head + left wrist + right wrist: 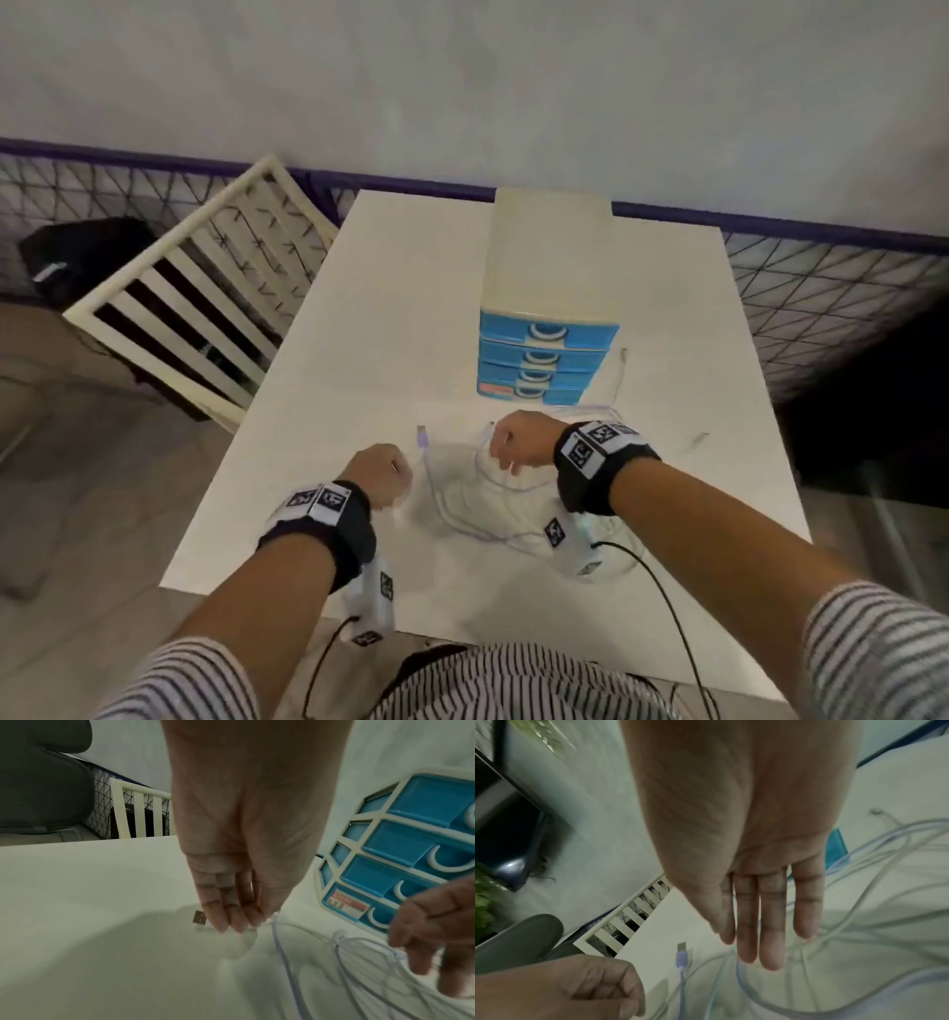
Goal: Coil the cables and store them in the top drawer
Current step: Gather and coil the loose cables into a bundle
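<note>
A pale lilac cable lies in loose loops on the white table, its USB plug pointing away from me. My left hand is curled, thumb against fingers, and pinches the cable just behind the plug. My right hand hangs fingers-down over the loops and holds several strands a little above the table. The blue drawer unit stands behind the hands with its top drawer closed.
A second thin white cable trails along the table right of the drawer unit. A white slatted frame leans beside the table's left edge. Black cords run from my wrist cameras across the near edge.
</note>
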